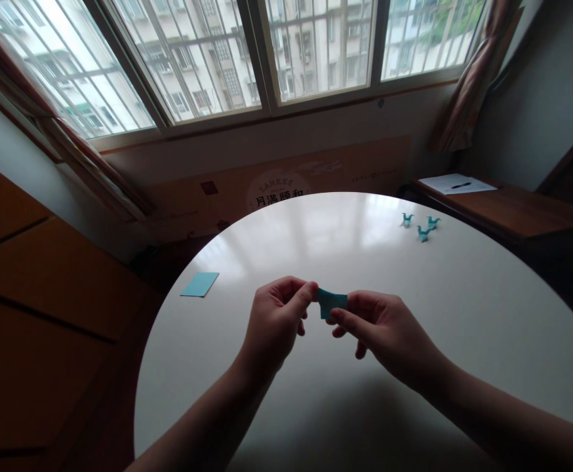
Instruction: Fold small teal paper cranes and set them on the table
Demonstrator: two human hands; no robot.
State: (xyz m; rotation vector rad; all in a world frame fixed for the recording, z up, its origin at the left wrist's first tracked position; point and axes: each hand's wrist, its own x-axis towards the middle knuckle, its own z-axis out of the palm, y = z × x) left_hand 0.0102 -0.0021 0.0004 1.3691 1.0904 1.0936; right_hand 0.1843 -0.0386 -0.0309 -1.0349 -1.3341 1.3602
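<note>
Over the middle of a round white table (463, 314) I hold a small folded piece of teal paper (332, 303) between both hands. My left hand (274, 324) pinches its left end with thumb and forefinger. My right hand (387, 331) pinches its right side, the other fingers curled under. The paper is off the tabletop, a little above it.
A flat sheet of light blue paper (199, 284) lies near the table's left edge. Three small teal folded paper figures (420, 226) stand at the far right. A wooden side desk (513, 210) with a white sheet and pen (457, 185) is beyond. Windows run along the back wall.
</note>
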